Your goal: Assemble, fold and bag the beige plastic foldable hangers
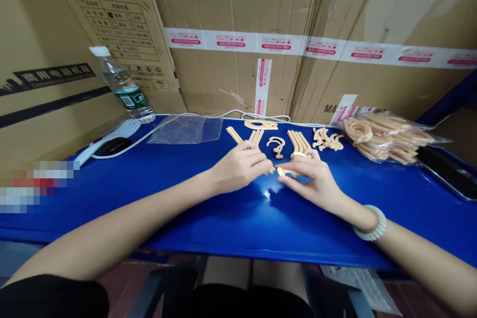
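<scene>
My left hand [244, 166] is closed around a long beige plastic strip [234, 134]. One end of the strip sticks out past the knuckles at the upper left; its middle is hidden by my fingers, and a small toothed tip shows at the fingertips. Close beside it, my right hand [315, 179] pinches a beige plastic piece with a rounded end [281, 172] between thumb and fingers. The two ends are nearly touching. Just beyond my hands lie beige hooks [276, 146], a row of curved strips [298, 141] and a pile of small curved parts [327, 139].
A clear bag of beige parts [383, 136] and a dark phone [449, 171] are at the right. A flat plastic bag [186, 129], a white cable [149, 134] and a water bottle [124, 87] stand left. Cardboard boxes [231, 79] wall off the blue table's [179, 208] back.
</scene>
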Demonstrator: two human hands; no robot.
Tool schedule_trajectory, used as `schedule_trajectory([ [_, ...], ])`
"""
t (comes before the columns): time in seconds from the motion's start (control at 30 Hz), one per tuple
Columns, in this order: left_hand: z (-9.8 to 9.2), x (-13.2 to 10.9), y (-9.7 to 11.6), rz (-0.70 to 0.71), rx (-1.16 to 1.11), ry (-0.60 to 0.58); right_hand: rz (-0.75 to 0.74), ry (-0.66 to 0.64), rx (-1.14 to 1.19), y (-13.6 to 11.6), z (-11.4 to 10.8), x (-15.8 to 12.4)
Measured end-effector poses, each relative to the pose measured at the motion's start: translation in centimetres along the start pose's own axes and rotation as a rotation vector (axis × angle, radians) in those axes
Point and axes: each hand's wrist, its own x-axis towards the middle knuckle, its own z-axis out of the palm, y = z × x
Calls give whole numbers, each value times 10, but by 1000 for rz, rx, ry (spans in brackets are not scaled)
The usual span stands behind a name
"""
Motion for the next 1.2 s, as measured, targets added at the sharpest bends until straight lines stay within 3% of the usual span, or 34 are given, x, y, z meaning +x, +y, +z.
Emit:
schedule_trajectory([
  [0.27,1,-20,-56,-219,-85,-284,250,126,105,12,-9,6],
  [0.5,7,-28,-61,-214,-94,-414,329,151,127,16,-8,9],
  [0.7,10,-33,-62,-213,-102,-439,311,117,113,19,-8,10],
  [0.93,4,-27,-55,-267,-262,-405,305,121,71,27,-8,8],
  [1.2,19,-25,-37,-366,-224,-264,257,117,29,32,-6,6],
])
